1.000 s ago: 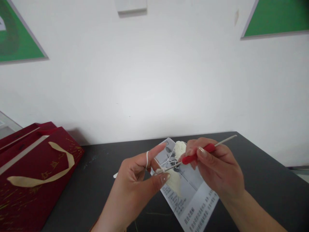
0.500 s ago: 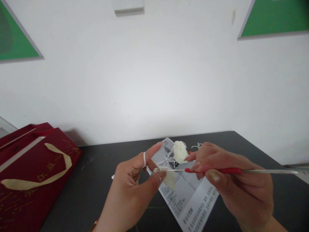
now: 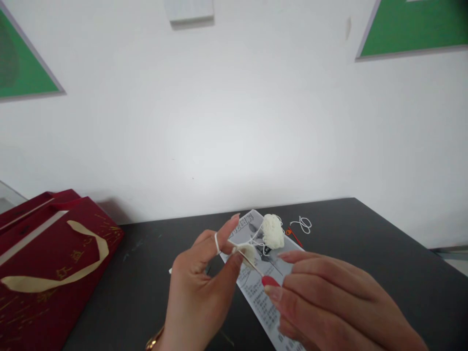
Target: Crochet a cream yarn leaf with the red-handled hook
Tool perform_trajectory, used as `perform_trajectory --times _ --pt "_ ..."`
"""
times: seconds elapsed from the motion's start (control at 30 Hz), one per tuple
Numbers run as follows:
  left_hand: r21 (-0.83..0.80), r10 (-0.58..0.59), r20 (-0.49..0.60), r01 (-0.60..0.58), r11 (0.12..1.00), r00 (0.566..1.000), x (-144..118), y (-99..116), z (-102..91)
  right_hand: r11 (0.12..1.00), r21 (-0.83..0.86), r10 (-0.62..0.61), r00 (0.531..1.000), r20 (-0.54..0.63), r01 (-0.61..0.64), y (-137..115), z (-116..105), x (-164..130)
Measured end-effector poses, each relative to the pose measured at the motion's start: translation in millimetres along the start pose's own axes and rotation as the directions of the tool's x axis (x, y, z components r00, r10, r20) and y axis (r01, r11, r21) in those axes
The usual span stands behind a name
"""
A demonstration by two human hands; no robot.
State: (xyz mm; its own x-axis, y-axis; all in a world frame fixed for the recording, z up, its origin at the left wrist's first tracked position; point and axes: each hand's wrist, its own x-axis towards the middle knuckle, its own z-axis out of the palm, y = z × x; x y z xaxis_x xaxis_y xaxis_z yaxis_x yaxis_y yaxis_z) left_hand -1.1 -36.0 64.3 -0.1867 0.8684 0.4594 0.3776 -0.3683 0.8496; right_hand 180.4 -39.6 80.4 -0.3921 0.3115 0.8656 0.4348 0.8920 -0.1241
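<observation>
My left hand (image 3: 199, 287) pinches a small cream crochet piece (image 3: 247, 253) between thumb and fingers, with white yarn looped around its index finger. My right hand (image 3: 329, 304) holds a red-handled crochet hook (image 3: 268, 280), whose metal tip points up-left into the crochet piece. Most of the hook's handle is hidden under my fingers. A small ball of cream yarn (image 3: 272, 230) lies just behind, on a printed instruction sheet (image 3: 256, 292) on the black table (image 3: 365, 243).
A dark red gift bag (image 3: 51, 273) with a cream ribbon handle lies at the table's left. A loose white thread loop (image 3: 304, 224) and a small red item lie beyond the yarn ball. A white wall rises right behind the table.
My right hand has swung nearer and lower, turning the hook from level and pointing left to slanting up-left into the piece. The left hand has stayed in place, still pinching the piece.
</observation>
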Motion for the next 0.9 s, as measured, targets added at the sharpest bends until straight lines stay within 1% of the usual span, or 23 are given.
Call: perform_trajectory --times 0.03,0.07,0.1,0.17,0.2,0.27,0.4,0.43,0.47,0.5,0.53,0.6,0.67,0.7,0.77,0.8,0.87,0.9 --pt "0.009 0.015 -0.009 -0.015 1.0 1.0 -1 0 1.8 0.996 -0.003 -0.085 0.996 0.042 0.085 1 1 0" --pt "0.013 0.032 -0.019 -0.032 0.999 0.999 -2 -1 3.7 0.992 -0.018 -0.125 0.99 0.061 0.126 2 2 1" --pt "0.012 0.05 -0.03 -0.05 0.999 0.998 -4 -2 5.5 0.991 -0.042 -0.122 0.99 0.073 0.126 3 4 2" --pt "-0.011 0.081 -0.065 -0.082 0.997 0.995 -6 -5 8.4 0.986 -0.048 -0.156 0.986 0.061 0.159 8 7 3" --pt "-0.026 0.09 -0.084 -0.093 0.995 0.992 -7 -7 9.1 0.985 -0.038 -0.17 0.985 0.009 0.171 11 9 3" --pt "-0.049 0.087 -0.101 -0.093 0.995 0.991 -7 -10 9.1 0.979 -0.028 -0.202 0.979 -0.024 0.202 18 13 3" --pt "-0.019 0.088 -0.065 -0.089 0.996 0.994 -3 -9 3.8 0.952 -0.087 -0.295 0.955 -0.018 0.292 30 24 -1" --pt "-0.009 0.09 -0.064 -0.091 0.996 0.994 -3 -7 2.3 0.907 -0.118 -0.417 0.902 -0.111 0.404 32 28 -3" --pt "-0.001 0.093 -0.071 -0.093 0.996 0.993 -2 -4 1.0 0.872 -0.149 -0.486 0.864 -0.132 0.467 34 31 -6" --pt "0.003 0.089 -0.083 -0.089 0.996 0.993 -2 -1 0.0 0.875 -0.171 -0.475 0.871 -0.122 0.453 36 34 -9" --pt "-0.005 0.083 -0.104 -0.084 0.996 0.991 -3 2 -0.5 0.858 -0.191 -0.502 0.858 -0.113 0.477 37 36 -11" --pt "-0.062 0.051 -0.142 -0.06 0.996 0.989 -4 7 -0.3 0.849 -0.205 -0.514 0.851 -0.109 0.487 38 38 -14" --pt "-0.209 -0.016 -0.161 -0.019 0.978 0.987 -4 11 1.0 0.856 -0.167 -0.509 0.853 -0.115 0.489 38 35 -13" --pt "-0.306 -0.055 -0.153 0.005 0.952 0.987 -4 11 1.7 0.875 -0.124 -0.482 0.869 -0.115 0.469 38 32 -10" --pt "-0.482 -0.134 -0.105 0.067 0.874 0.985 -3 10 2.8 0.912 -0.01 -0.409 0.908 -0.089 0.41 39 26 -3" --pt "-0.547 -0.166 -0.07 0.101 0.831 0.984 -2 8 3.2 0.926 0.034 -0.371 0.924 -0.097 0.375 39 24 0" --pt "-0.633 -0.222 0.001 0.172 0.755 0.975 0 5 3.7 0.934 0.071 -0.342 0.933 -0.114 0.351 40 23 4" --pt "-0.658 -0.245 0.025 0.2 0.726 0.969 1 4 4.0 0.934 0.049 -0.348 0.93 -0.12 0.355 40 24 4"
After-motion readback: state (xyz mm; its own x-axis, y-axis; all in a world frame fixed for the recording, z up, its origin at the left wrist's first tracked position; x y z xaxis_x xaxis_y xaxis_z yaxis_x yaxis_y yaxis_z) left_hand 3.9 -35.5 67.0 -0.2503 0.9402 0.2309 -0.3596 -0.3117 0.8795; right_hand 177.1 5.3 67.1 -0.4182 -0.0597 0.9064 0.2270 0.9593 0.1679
